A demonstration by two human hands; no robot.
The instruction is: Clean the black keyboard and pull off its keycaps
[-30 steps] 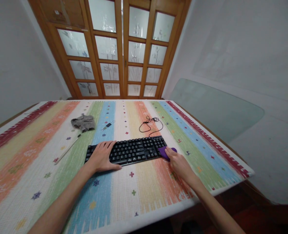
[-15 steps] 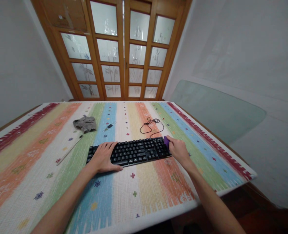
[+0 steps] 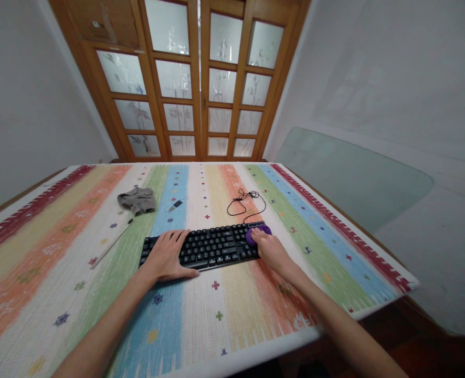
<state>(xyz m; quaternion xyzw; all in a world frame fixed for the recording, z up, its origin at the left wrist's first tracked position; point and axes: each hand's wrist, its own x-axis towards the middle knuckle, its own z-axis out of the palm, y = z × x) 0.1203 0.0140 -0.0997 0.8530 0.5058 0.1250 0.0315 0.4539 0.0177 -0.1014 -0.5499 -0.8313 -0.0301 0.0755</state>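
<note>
A black keyboard (image 3: 212,244) lies on the striped tablecloth in front of me. My left hand (image 3: 169,257) grips its left end, the fingers lying over the keys and the thumb along the front edge. At the other end, my right hand (image 3: 270,249) has its fingers closed on a soft purple lump (image 3: 252,237), possibly cleaning gel or a cloth, which rests on the number pad. Part of the lump bulges out behind the knuckles, and the fingers cover the rest.
The keyboard's cable (image 3: 246,205) is coiled behind it. Left of the keyboard lie a toothbrush (image 3: 112,244) with dark bristles and a crumpled grey cloth (image 3: 137,200). A small dark tool with thin wire ends (image 3: 177,203) lies behind. The table's front edge (image 3: 256,354) is close to me.
My right hand has moved left with the purple lump, from the keyboard's right edge onto the number pad. My left hand has stayed on the keyboard.
</note>
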